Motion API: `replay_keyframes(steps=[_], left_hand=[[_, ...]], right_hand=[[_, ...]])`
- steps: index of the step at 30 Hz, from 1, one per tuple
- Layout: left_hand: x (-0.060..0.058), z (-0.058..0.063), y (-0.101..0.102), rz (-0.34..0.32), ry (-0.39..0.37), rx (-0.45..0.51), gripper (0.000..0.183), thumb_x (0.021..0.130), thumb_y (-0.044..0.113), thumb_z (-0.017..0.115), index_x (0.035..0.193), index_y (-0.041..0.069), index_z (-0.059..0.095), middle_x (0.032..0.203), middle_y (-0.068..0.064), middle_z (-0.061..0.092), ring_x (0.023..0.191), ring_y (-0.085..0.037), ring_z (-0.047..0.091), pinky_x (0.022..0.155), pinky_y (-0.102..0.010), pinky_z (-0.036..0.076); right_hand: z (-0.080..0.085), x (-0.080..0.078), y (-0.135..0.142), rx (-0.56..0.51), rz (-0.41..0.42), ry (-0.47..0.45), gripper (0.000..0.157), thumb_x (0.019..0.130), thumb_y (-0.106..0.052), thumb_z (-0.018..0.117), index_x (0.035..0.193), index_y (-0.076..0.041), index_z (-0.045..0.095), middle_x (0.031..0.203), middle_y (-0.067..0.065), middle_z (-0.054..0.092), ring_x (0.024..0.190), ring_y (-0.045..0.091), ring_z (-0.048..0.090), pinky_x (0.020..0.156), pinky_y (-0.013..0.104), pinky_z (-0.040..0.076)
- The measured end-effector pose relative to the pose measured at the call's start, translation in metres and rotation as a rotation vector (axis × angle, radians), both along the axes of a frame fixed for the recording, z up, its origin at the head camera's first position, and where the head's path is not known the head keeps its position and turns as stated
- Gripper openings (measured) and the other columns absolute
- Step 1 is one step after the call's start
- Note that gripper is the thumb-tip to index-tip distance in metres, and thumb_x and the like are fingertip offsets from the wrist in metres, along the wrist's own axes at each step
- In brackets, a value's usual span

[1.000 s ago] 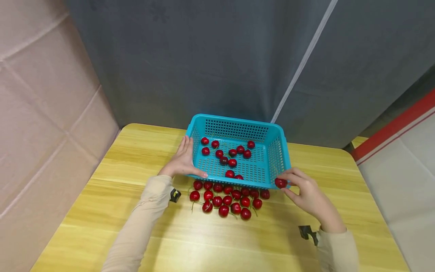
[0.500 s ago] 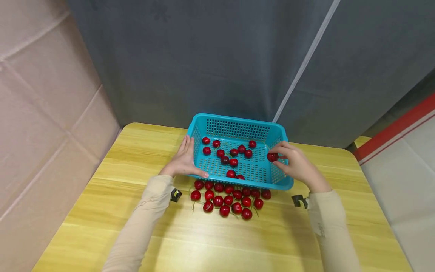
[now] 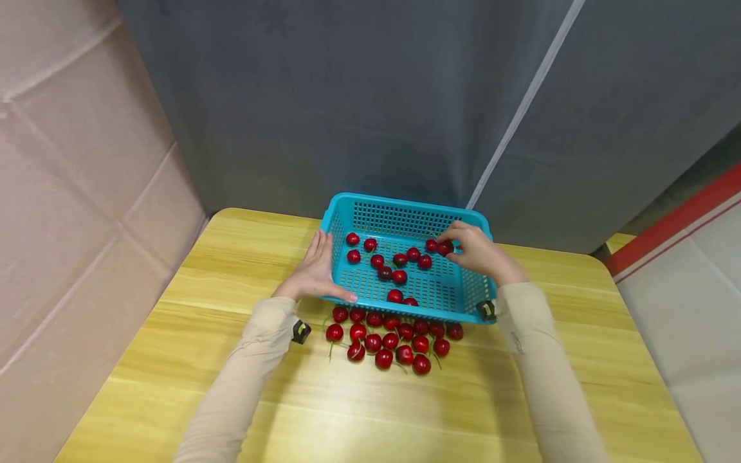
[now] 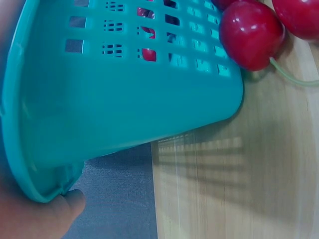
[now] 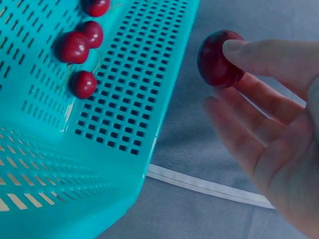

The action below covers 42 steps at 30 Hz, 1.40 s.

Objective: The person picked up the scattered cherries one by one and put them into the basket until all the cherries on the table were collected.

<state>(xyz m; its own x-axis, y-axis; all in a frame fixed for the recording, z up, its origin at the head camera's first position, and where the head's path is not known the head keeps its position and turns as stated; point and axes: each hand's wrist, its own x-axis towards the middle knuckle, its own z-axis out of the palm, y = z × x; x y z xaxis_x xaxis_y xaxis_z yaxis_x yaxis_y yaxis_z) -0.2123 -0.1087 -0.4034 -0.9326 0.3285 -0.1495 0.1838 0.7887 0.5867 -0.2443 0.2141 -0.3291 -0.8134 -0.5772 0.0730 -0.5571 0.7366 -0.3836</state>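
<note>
A turquoise plastic basket (image 3: 446, 315) stands on the table with several red cherries (image 3: 399, 277) spread over its floor. My left hand (image 3: 309, 273) rests against its front left corner, fingers straight along the left side and thumb along the front rim. In the left wrist view, a fingertip (image 4: 75, 200) touches the rim. My right hand (image 3: 477, 253) is over the basket's right part and pinches a cherry (image 5: 218, 59) between thumb and fingers. That cherry appears beside another one inside the basket in the head view. Several stemmed cherries (image 3: 384, 359) lie in front of the basket.
The wooden table (image 3: 370, 418) extends around the basket. Behind it hangs a grey curtain (image 3: 324, 109) with a pale strip. Light padded panels (image 3: 81, 193) rise on the left, and a white panel with a red edge (image 3: 683, 222) stands at the right.
My right hand has carried the cherry from outside the basket's front right corner over the rim, leftward and back into the basket's interior. The left hand has stayed at its corner.
</note>
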Motion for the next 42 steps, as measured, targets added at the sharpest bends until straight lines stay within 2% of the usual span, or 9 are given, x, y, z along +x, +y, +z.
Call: replay_keyframes(steps=[9, 13, 18, 21, 26, 30, 36, 39, 42], left_hand=[[0.000, 0.000, 0.001, 0.001, -0.003, 0.008, 0.140, 0.052, 0.060, 0.078, 0.143, 0.000, -0.010, 0.148, -0.016, -0.020, 0.135, -0.024, -0.021, 0.111, -0.046, 0.006], [0.000, 0.000, 0.000, 0.001, -0.001, 0.008, 0.139, 0.052, 0.060, 0.078, 0.143, 0.000, -0.009, 0.148, -0.016, -0.020, 0.136, -0.024, -0.021, 0.111, -0.046, 0.006], [0.000, 0.001, 0.001, 0.002, -0.003, 0.008, 0.139, 0.052, 0.059, 0.078, 0.143, 0.000, -0.009, 0.149, -0.015, -0.020, 0.136, -0.023, -0.021, 0.111, -0.045, 0.006], [-0.001, 0.000, 0.001, -0.006, 0.005, -0.001, 0.139, 0.052, 0.059, 0.078, 0.143, -0.001, -0.009, 0.149, -0.016, -0.019, 0.136, -0.025, -0.021, 0.111, -0.046, 0.006], [-0.001, -0.001, 0.000, -0.013, 0.011, -0.005, 0.139, 0.052, 0.060, 0.077, 0.143, -0.001, -0.008, 0.149, -0.017, -0.018, 0.136, -0.026, -0.021, 0.111, -0.046, 0.005], [-0.001, -0.001, 0.000, -0.011, 0.005, 0.000, 0.141, 0.051, 0.062, 0.077, 0.143, -0.001, -0.009, 0.148, -0.016, -0.019, 0.136, -0.025, -0.021, 0.111, -0.046, 0.006], [-0.002, -0.003, 0.000, -0.011, 0.000, 0.006, 0.142, 0.050, 0.065, 0.075, 0.143, 0.000, -0.010, 0.149, -0.015, -0.019, 0.136, -0.025, -0.021, 0.111, -0.046, 0.006], [-0.002, -0.003, -0.001, -0.009, -0.004, 0.008, 0.142, 0.050, 0.065, 0.075, 0.143, 0.001, -0.012, 0.149, -0.015, -0.019, 0.136, -0.025, -0.021, 0.111, -0.046, 0.006], [-0.002, -0.002, -0.001, -0.008, 0.000, 0.010, 0.142, 0.050, 0.065, 0.075, 0.143, 0.001, -0.011, 0.149, -0.015, -0.019, 0.136, -0.025, -0.021, 0.111, -0.046, 0.006]], right_hand=[[-0.002, -0.010, -0.007, 0.045, 0.010, -0.027, 0.028, 0.078, 0.002, 0.064, 0.106, 0.000, 0.066, 0.101, 0.015, 0.058, 0.089, 0.028, 0.053, 0.072, 0.038, 0.051], [-0.004, -0.011, -0.008, 0.066, 0.021, -0.037, 0.029, 0.079, 0.001, 0.063, 0.107, -0.001, 0.065, 0.103, 0.016, 0.058, 0.091, 0.028, 0.053, 0.075, 0.040, 0.051], [-0.003, -0.008, -0.007, 0.071, 0.019, -0.026, 0.028, 0.080, 0.000, 0.062, 0.108, -0.002, 0.065, 0.105, 0.016, 0.057, 0.096, 0.030, 0.053, 0.079, 0.042, 0.050], [0.001, -0.001, -0.006, 0.057, 0.025, -0.006, 0.029, 0.080, -0.001, 0.063, 0.109, -0.001, 0.064, 0.106, 0.016, 0.057, 0.097, 0.031, 0.053, 0.080, 0.043, 0.050], [0.010, 0.021, -0.005, 0.026, 0.040, 0.037, 0.030, 0.079, -0.004, 0.066, 0.109, -0.001, 0.063, 0.108, 0.015, 0.059, 0.101, 0.030, 0.053, 0.083, 0.043, 0.049], [0.013, 0.045, -0.007, -0.038, 0.104, 0.113, 0.028, 0.077, -0.003, 0.068, 0.105, -0.002, 0.065, 0.102, 0.013, 0.063, 0.097, 0.029, 0.056, 0.081, 0.043, 0.049], [0.004, 0.088, -0.018, -0.116, 0.204, 0.207, 0.029, 0.073, -0.005, 0.073, 0.101, -0.003, 0.066, 0.097, 0.008, 0.065, 0.092, 0.023, 0.059, 0.076, 0.036, 0.052], [-0.006, 0.110, -0.025, -0.136, 0.235, 0.189, 0.028, 0.073, -0.006, 0.073, 0.100, -0.003, 0.066, 0.097, 0.005, 0.065, 0.091, 0.019, 0.060, 0.076, 0.031, 0.053], [-0.020, 0.130, -0.030, -0.142, 0.231, 0.118, 0.027, 0.074, -0.006, 0.072, 0.100, -0.005, 0.066, 0.096, 0.003, 0.064, 0.090, 0.017, 0.060, 0.075, 0.028, 0.053]])
